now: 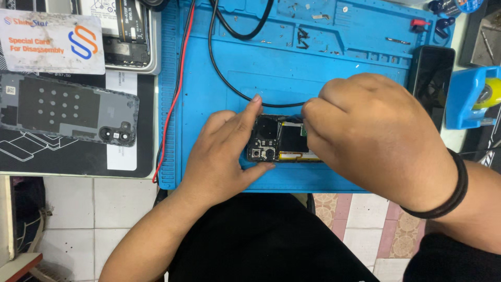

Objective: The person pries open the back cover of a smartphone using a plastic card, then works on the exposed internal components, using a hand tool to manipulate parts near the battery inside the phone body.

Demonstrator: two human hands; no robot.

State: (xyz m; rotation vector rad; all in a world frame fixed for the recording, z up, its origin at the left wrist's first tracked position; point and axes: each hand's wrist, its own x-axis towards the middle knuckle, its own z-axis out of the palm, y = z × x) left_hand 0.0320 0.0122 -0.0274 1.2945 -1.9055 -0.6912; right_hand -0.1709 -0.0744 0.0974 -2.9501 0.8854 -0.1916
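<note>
An opened phone [282, 140] with its back cover off lies on the blue repair mat [271, 78], its camera module and inner parts showing. My left hand [224, 151] grips the phone's left end between forefinger and thumb. My right hand [376, 136] covers the phone's right half with its fingers bunched at the top edge; what the fingertips pinch is hidden. A black band sits on the right wrist.
The phone's grey back cover [68, 112] lies on a black pad at the left, a white plastic card [52, 44] above it. Red [177, 89] and black [219, 68] cables cross the mat. Loose screws [302, 36] lie in the mat's trays. A dark phone [430, 78] stands right.
</note>
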